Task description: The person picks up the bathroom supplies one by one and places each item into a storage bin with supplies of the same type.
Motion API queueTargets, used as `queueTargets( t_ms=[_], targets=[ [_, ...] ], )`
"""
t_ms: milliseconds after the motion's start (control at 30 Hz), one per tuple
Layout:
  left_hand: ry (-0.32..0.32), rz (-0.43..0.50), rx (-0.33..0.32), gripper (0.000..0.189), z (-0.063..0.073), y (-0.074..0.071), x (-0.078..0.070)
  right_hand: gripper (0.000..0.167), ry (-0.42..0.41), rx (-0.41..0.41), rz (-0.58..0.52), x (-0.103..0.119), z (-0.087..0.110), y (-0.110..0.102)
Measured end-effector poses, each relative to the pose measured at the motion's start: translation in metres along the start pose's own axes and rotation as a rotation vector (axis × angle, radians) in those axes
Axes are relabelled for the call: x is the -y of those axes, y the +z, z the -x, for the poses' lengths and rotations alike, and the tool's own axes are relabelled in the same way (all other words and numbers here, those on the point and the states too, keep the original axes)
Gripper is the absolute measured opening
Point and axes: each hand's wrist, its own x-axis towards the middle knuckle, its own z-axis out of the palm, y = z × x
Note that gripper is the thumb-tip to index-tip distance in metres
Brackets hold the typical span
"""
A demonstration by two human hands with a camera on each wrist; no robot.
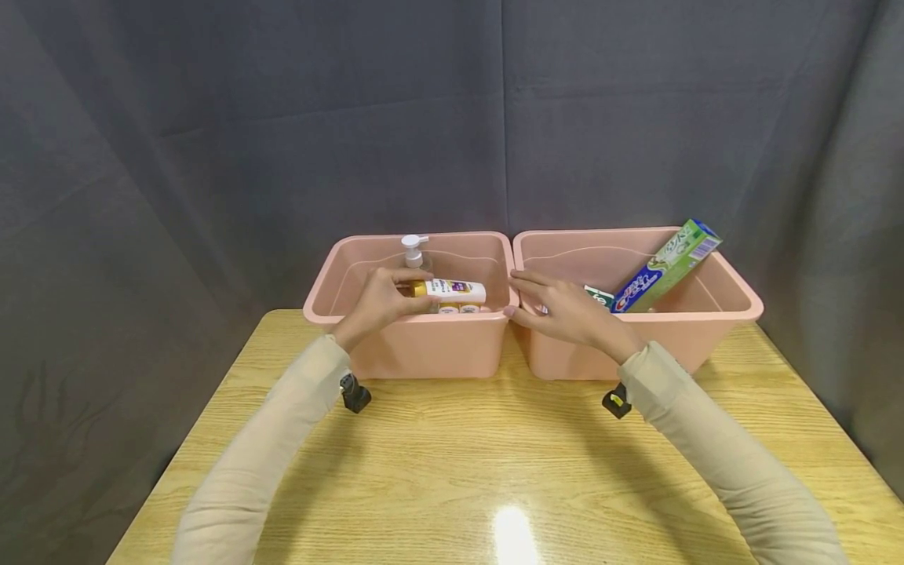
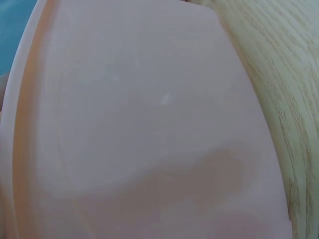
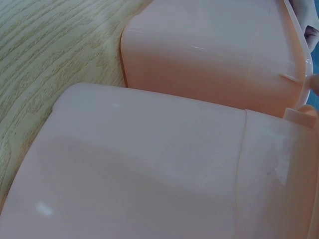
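In the head view my left hand (image 1: 374, 304) reaches over the front rim of the left pink bin (image 1: 424, 349). Thumb and fingers pinch the yellow-capped end of a white tube (image 1: 462, 292), which lies level inside the rim. My right hand (image 1: 568, 312) is over the front left corner of the right pink bin (image 1: 565, 361), its fingers stretched toward the adjoining rims and nothing gripped. Both wrist views mostly show outer bin walls: the left bin's wall (image 2: 149, 99) in the left wrist view, the right bin's wall (image 3: 149, 164) in the right.
A white pump bottle (image 1: 413, 251) stands in the left bin, with small round-ended items (image 1: 469, 310) under the tube. In the right bin a green and blue toothpaste box (image 1: 664, 267) leans above the rim beside a dark green package (image 1: 599, 296). The wooden table (image 1: 452, 455) extends in front; a grey curtain (image 1: 353, 141) hangs behind.
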Motion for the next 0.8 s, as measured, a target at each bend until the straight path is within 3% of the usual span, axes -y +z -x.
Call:
queueTargets(
  t_ms=[400, 633, 800],
  targets=[
    [0.017, -0.034, -0.008, 0.032, 0.0003, 0.0007, -0.0003, 0.068, 0.013, 0.009, -0.005, 0.0001, 0.0006, 0.0002],
    [0.054, 0.053, -0.05, 0.017, 0.0004, 0.0003, -0.0013, 0.067, 0.013, 0.002, -0.01, 0.0001, 0.0005, 0.0003],
    [0.053, 0.072, -0.043, 0.018, 0.0003, -0.0002, -0.0023, 0.067, 0.009, -0.003, -0.007, 0.0002, 0.0006, 0.0003]
  ],
)
